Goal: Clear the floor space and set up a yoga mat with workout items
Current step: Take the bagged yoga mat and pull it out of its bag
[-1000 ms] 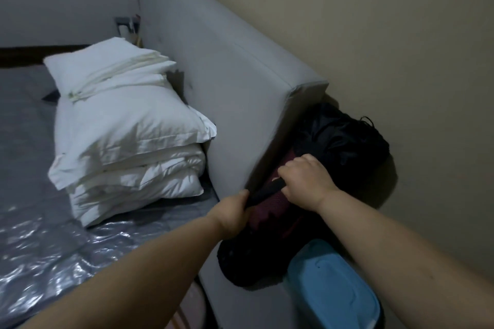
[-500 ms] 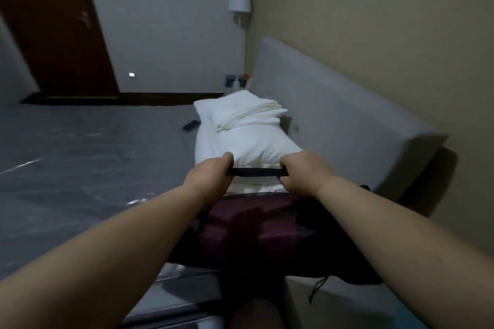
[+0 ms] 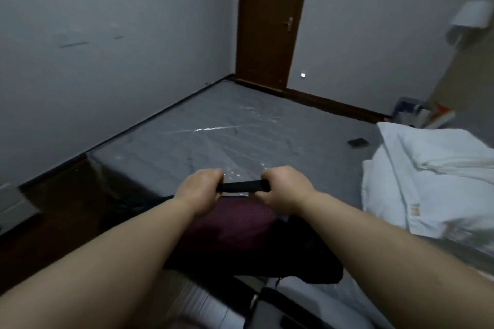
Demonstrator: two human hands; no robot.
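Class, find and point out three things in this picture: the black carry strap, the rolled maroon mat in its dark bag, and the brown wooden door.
Black carry strap (image 3: 242, 186), head view, its middle.
Rolled maroon mat (image 3: 230, 224), head view, top.
Brown wooden door (image 3: 270, 21), head view, panel.

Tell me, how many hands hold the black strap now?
2. The left hand grips the left end of the strap, and the right hand grips its right end. The maroon mat in its bag hangs below them.
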